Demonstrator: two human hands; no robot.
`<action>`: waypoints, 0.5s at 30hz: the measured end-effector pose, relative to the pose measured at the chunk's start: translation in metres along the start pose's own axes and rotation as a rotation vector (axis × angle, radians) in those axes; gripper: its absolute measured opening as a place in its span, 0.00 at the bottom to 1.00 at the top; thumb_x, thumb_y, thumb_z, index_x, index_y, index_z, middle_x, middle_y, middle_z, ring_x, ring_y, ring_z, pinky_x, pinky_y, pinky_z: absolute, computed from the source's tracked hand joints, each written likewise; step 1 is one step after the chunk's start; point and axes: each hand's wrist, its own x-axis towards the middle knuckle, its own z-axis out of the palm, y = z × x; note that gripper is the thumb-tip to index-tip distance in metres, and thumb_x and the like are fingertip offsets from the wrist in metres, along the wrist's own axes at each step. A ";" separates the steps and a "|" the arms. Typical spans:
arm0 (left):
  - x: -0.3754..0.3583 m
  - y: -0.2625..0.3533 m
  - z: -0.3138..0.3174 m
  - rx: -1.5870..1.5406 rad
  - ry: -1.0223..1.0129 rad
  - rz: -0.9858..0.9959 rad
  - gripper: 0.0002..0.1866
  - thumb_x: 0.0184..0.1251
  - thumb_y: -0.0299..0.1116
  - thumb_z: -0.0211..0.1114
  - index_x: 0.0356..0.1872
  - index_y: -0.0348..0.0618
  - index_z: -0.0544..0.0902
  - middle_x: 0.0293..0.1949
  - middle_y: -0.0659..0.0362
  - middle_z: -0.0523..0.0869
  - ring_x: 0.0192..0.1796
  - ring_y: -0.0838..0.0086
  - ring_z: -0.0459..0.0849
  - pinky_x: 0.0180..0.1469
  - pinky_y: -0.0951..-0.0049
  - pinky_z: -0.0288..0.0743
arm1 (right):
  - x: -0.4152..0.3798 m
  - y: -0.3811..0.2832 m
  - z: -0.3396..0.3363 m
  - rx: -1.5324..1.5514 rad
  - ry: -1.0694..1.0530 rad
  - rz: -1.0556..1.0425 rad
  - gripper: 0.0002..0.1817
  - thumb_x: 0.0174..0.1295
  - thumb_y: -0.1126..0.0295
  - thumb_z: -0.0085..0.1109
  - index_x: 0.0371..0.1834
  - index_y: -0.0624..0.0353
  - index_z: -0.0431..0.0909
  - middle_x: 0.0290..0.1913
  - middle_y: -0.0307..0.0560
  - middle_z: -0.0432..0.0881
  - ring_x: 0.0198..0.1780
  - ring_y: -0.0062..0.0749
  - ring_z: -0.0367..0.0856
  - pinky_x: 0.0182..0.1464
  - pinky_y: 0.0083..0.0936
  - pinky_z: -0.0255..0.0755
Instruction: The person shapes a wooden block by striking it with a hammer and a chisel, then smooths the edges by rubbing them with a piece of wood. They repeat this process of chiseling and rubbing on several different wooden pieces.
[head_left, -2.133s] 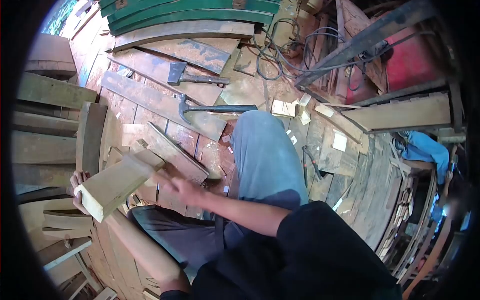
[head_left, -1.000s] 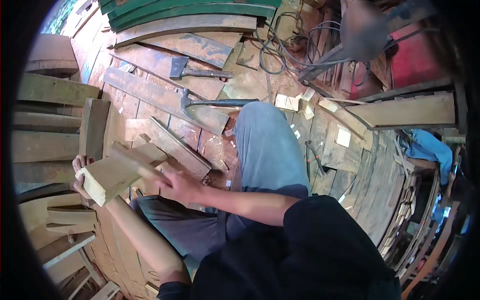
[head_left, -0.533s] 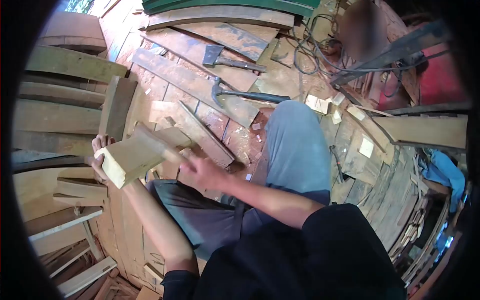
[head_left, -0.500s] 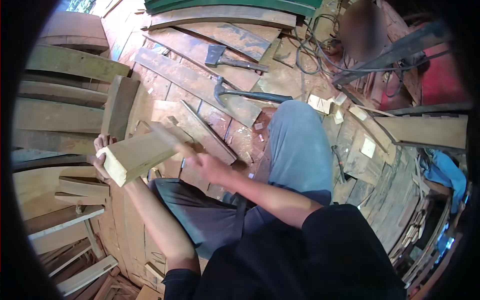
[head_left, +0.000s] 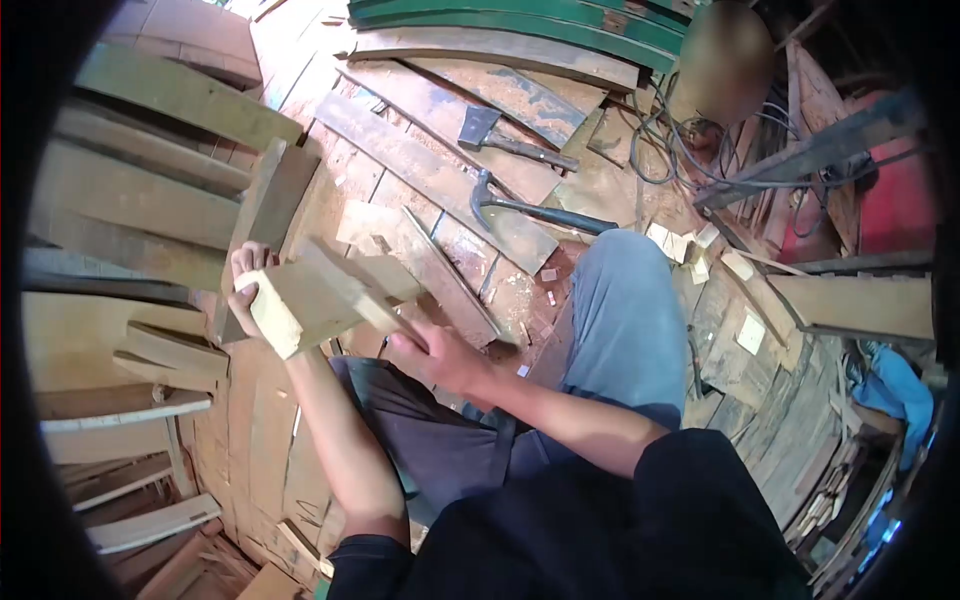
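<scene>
My left hand [head_left: 247,268] grips the end of a thick, pale wood block [head_left: 308,305], with the fingers round its far edge and the thumb against the sawn end. The block is tilted above the floor in front of my bent leg. My right hand [head_left: 450,358] is closed round the handle of a wooden-handled tool [head_left: 382,314]. Motion smears the tool's greyish, flat head, which overlaps the top of the block; its exact kind I cannot tell. Beyond lie a hatchet [head_left: 515,142] and an adze-like tool [head_left: 535,207] with a dark handle, both on planks.
Stacked curved boards [head_left: 140,190] line the left side. An upright timber piece [head_left: 272,225] stands near my left hand. Green slats [head_left: 520,25] lie at the back. Cables [head_left: 665,150] coil beside another person [head_left: 720,65]. Offcuts [head_left: 670,242] and scraps lie right of my knee.
The view has shifted, so the surroundings appear further right and slightly lower. The block's face looks turned more towards the right, and the tool still lies across it, blurred.
</scene>
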 end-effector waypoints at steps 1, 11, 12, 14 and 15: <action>0.000 -0.001 0.000 0.047 -0.042 0.024 0.15 0.45 0.37 0.56 0.29 0.44 0.62 0.32 0.61 0.61 0.34 0.76 0.59 0.40 0.75 0.58 | -0.002 0.002 0.003 0.030 -0.018 -0.086 0.30 0.71 0.44 0.47 0.51 0.64 0.77 0.32 0.60 0.81 0.37 0.44 0.81 0.44 0.39 0.74; 0.011 -0.003 -0.027 0.064 -0.036 0.050 0.17 0.42 0.39 0.58 0.31 0.44 0.64 0.33 0.61 0.62 0.35 0.76 0.61 0.41 0.76 0.58 | -0.005 -0.015 0.007 0.026 0.011 -0.293 0.29 0.72 0.47 0.47 0.45 0.70 0.77 0.25 0.60 0.77 0.29 0.42 0.79 0.37 0.40 0.71; 0.009 -0.002 -0.030 0.043 -0.006 0.042 0.17 0.42 0.39 0.58 0.31 0.44 0.64 0.33 0.61 0.62 0.36 0.76 0.61 0.41 0.76 0.58 | 0.000 0.003 0.012 -0.019 0.065 -0.188 0.28 0.73 0.48 0.47 0.46 0.69 0.77 0.25 0.59 0.77 0.28 0.40 0.77 0.36 0.40 0.71; 0.009 0.003 -0.035 0.003 0.036 0.032 0.17 0.42 0.39 0.58 0.32 0.44 0.64 0.33 0.61 0.62 0.36 0.76 0.61 0.42 0.76 0.59 | 0.021 0.054 0.020 -0.102 0.184 0.007 0.26 0.73 0.49 0.48 0.48 0.67 0.77 0.24 0.57 0.76 0.27 0.38 0.73 0.35 0.38 0.70; 0.012 0.002 -0.042 -0.040 0.016 0.023 0.18 0.42 0.39 0.59 0.32 0.44 0.64 0.33 0.61 0.62 0.36 0.76 0.62 0.42 0.76 0.59 | 0.025 0.064 0.021 -0.219 0.223 0.030 0.24 0.73 0.51 0.48 0.48 0.66 0.77 0.25 0.54 0.76 0.27 0.38 0.70 0.35 0.37 0.69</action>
